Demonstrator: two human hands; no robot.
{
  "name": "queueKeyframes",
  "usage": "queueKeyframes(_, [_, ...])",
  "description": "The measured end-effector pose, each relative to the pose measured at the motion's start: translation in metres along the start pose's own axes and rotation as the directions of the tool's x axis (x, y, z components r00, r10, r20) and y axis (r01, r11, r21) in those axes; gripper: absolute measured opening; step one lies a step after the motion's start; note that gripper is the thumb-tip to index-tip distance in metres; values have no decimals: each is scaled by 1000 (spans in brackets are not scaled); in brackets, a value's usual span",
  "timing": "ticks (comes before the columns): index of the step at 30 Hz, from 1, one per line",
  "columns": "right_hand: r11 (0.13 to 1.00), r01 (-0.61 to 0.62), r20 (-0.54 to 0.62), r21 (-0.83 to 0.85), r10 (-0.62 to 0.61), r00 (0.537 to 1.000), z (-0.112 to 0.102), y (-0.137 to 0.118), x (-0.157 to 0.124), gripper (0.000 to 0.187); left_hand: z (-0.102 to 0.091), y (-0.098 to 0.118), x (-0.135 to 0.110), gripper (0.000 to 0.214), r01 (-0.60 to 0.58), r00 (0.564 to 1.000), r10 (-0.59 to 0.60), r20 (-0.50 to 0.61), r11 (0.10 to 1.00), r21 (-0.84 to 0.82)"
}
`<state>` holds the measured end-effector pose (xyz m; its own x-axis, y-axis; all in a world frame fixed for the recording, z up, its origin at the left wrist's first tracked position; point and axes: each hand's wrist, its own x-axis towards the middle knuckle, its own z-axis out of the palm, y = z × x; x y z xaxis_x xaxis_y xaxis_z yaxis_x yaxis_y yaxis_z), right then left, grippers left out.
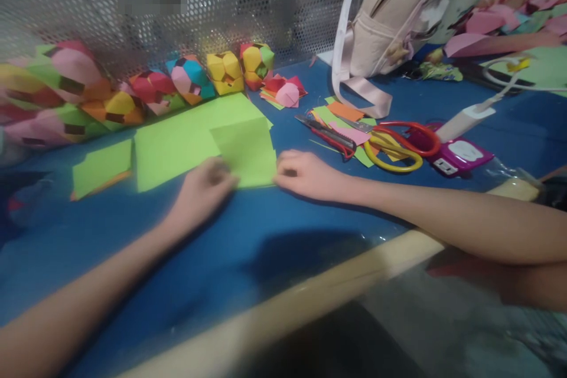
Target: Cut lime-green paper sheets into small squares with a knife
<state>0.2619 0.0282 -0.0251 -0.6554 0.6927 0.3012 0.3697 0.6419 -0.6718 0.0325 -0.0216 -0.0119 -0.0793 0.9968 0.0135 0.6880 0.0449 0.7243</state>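
Observation:
A sheet of light green paper (250,153) lies between my hands, its upper layer partly raised. My left hand (206,180) pinches the lower left edge of this sheet, slightly blurred. At the sheet's right edge, my right hand (301,174) is closed with its fingertips on the paper. Under and behind it spreads a larger green sheet (172,150). Farther left lie smaller green pieces (104,164) with an orange edge showing beneath them.
Folded paper cubes (225,72) line the table's back by a perforated metal screen (212,6). To the right are scissors (394,144), a cutter knife (330,137), paper scraps (343,111), a purple box (465,153) and a bag (385,18). A pale wooden edge (283,301) borders the blue table.

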Motion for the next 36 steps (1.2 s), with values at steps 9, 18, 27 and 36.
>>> queueKeyframes(9, [998, 28, -12, -54, -29, 1000, 2, 1, -2, 25, 3, 0, 1, 45, -44, 999, 44, -5, 998, 39])
queueKeyframes(18, [998, 5, -32, -58, -7, 999, 5, 0, -1, 24, 6, 4, -2, 43, -105, 993, 113, -46, 983, 147])
queueKeyframes(27, [996, -28, -34, -82, 25, 999, 6, -2, -1, 26, 7, 14, -7, 22, -90, 993, 114, -41, 921, 379])
queueKeyframes(36, [995, -18, -15, -101, 17, 1000, 8, 1, -1, 28, 8, 13, -4, 31, -18, 998, 36, -48, 944, 330])
